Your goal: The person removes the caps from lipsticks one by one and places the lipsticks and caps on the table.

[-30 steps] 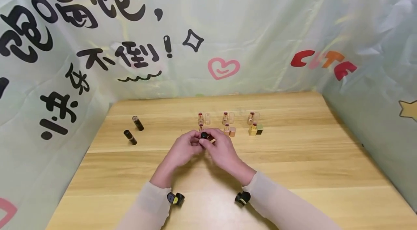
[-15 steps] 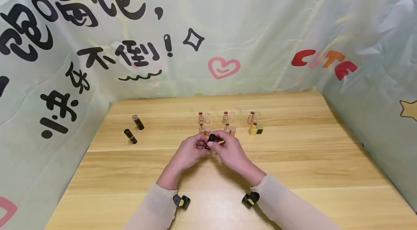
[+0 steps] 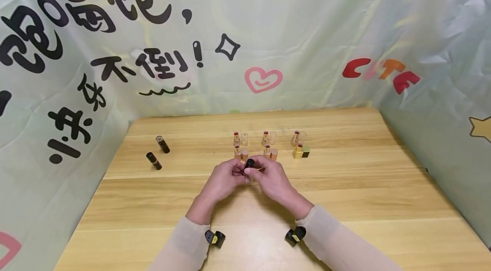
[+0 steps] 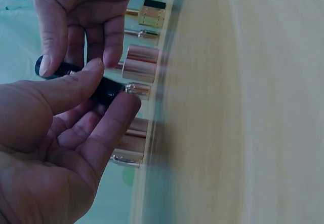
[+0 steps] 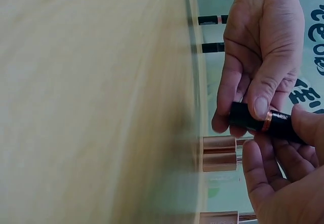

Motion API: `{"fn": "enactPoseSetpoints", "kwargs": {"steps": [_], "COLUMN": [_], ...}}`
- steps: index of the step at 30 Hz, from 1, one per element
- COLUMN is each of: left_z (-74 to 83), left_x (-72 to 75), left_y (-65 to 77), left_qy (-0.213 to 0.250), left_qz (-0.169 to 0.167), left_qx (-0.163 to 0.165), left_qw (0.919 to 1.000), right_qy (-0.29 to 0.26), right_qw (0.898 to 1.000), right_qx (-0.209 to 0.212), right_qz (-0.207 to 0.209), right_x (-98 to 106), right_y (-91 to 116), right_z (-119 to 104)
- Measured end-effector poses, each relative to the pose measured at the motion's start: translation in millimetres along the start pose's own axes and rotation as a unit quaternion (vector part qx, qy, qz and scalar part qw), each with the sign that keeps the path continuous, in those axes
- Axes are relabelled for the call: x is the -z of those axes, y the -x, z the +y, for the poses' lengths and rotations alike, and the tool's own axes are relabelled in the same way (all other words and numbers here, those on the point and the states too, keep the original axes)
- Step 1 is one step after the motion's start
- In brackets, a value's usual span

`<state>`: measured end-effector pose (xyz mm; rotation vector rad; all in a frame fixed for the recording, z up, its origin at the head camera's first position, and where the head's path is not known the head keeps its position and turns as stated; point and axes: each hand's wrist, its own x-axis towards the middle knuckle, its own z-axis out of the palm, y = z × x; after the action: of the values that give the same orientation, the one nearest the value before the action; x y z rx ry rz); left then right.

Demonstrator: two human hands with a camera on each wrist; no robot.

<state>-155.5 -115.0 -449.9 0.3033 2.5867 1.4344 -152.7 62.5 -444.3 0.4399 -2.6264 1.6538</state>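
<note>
A black lipstick tube [image 3: 250,162] with a copper-coloured band stands nearly upright between my two hands over the middle of the table. In the right wrist view, the left hand [image 5: 268,46] pinches the tube's lower black end [image 5: 241,115] between thumb and fingers, just below the band. My right hand [image 3: 275,181] holds the upper black part with its thumb and fingers. Close behind the hands are several opened lipsticks, among them a rose-gold one [image 3: 237,152] with its cap [image 3: 244,154] beside it.
Further back stand more uncapped lipsticks [image 3: 265,139] with clear caps [image 3: 272,138]. To the right is a gold lipstick [image 3: 298,152] beside a dark-topped cap [image 3: 305,151]. Two black tubes [image 3: 154,161] stand at the left. Printed cloth [image 3: 314,28] walls the table's back and sides.
Both hands have shifted slightly right and toward the person with the black tube, uncovering the rose-gold cap behind. Over the last half second they have barely moved.
</note>
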Motion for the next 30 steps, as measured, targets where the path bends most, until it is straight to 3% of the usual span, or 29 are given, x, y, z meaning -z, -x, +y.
{"fn": "enactPoseSetpoints", "kwargs": {"steps": [19,30], "left_z": [-1.2,1.9], "left_x": [10.8,9.7], "left_y": [3.6,3.9], "left_qy": [0.019,0.017], "left_qz": [-0.036,-0.036], "left_qx": [-0.016,0.004], "left_qw": [0.9990,0.9992], "right_qy": [0.012,0.027], "right_qw": [1.000,0.999], "right_qx": [0.002,0.022], "right_qz": [0.009,0.017], "right_x": [-2.4,-3.2], "right_y": [1.8,1.3], "right_z": [-3.7,-4.6]}}
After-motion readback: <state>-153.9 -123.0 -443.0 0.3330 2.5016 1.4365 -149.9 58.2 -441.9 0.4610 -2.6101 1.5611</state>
